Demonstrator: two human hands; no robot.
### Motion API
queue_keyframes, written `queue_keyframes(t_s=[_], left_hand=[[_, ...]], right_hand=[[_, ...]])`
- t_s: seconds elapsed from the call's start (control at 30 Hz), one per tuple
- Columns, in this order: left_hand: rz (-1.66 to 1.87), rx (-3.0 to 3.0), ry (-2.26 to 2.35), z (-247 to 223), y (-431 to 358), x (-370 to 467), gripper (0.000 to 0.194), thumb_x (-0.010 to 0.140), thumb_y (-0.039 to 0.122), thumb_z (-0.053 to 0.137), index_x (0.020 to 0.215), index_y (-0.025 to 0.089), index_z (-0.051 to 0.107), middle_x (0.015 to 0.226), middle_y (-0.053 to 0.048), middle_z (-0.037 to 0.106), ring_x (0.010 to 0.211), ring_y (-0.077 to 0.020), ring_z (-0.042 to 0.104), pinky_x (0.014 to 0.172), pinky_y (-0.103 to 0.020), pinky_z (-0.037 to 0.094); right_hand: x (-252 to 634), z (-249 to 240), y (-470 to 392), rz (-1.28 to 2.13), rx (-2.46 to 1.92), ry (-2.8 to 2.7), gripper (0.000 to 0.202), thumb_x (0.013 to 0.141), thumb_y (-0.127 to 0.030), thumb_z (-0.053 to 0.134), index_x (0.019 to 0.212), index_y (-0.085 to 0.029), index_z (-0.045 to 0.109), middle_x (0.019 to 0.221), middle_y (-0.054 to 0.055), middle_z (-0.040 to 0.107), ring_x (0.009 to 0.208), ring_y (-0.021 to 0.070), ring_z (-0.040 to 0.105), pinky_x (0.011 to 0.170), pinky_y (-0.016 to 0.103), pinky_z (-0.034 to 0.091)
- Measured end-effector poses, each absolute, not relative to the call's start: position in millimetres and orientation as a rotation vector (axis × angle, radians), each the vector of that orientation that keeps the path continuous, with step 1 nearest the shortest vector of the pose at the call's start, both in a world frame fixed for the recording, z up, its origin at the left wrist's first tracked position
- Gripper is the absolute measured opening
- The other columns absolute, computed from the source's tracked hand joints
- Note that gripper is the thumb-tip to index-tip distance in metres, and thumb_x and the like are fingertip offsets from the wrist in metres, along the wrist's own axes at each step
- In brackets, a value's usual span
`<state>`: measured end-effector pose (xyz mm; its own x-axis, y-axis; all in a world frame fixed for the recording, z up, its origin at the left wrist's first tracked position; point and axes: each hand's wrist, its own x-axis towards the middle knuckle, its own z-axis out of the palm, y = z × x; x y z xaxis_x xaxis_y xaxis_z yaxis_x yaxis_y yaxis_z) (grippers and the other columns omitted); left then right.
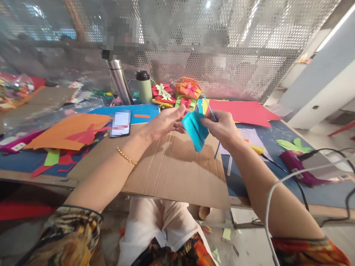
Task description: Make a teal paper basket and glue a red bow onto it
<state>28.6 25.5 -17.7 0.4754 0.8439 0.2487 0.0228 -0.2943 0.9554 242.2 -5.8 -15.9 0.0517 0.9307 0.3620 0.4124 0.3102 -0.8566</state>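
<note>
My right hand (223,125) pinches a folded blue paper piece (195,130) by its upper right side, above the cardboard sheet (175,165). A thin blue strip sticks up beside the fingers of that hand. My left hand (167,122) is at the left edge of the blue paper, thumb and fingers apart. Whether its fingertips touch the paper is hard to see. Behind both hands sit a small orange paper basket (188,87) and red and green paper flowers (163,93).
A phone (120,123) and orange paper (72,132) lie left of the cardboard. At the back stand a steel flask (119,81) and a green bottle (144,89). Red sheets (245,112), a yellow glue gun (256,149) and a white cable (269,211) are to the right.
</note>
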Motion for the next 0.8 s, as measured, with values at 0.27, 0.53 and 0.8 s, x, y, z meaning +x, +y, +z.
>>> queue_keyframes(t_s=[0.27, 0.53, 0.8], left_hand=[[0.712, 1.778, 0.511, -18, 15, 34, 0.121, 0.071, 0.073, 0.088, 0.171, 0.03, 0.034, 0.159, -0.025, 0.056, 0.129, -0.0389, 0.072, 0.095, -0.05, 0.065], [1.221, 2.063, 0.746, -48, -6, 68, 0.09, 0.088, 0.04, 0.081, 0.167, 0.025, 0.041, 0.141, -0.017, 0.071, 0.123, -0.0317, 0.072, 0.108, -0.049, 0.061], [1.314, 1.296, 0.655, -26, 17, 52, 0.051, 0.073, 0.053, 0.09, 0.102, 0.015, 0.073, 0.092, -0.01, 0.079, 0.078, -0.0244, 0.078, 0.067, -0.035, 0.063]], right_hand=[[243, -4, -5, 0.962, -1.249, -1.066, 0.027, 0.069, -0.024, 0.062, 0.052, -0.025, 0.041, 0.043, -0.007, 0.038, 0.039, 0.0048, 0.023, 0.041, 0.023, 0.015], [238, -7, -6, 1.033, -1.249, -1.056, 0.022, 0.065, -0.023, 0.064, 0.052, -0.023, 0.046, 0.041, -0.004, 0.045, 0.035, 0.0042, 0.026, 0.039, 0.022, 0.014], [231, -14, -11, 1.198, -1.12, -1.161, 0.024, 0.062, -0.034, 0.075, 0.064, -0.022, 0.054, 0.045, -0.006, 0.046, 0.039, 0.0037, 0.027, 0.038, 0.021, 0.015]])
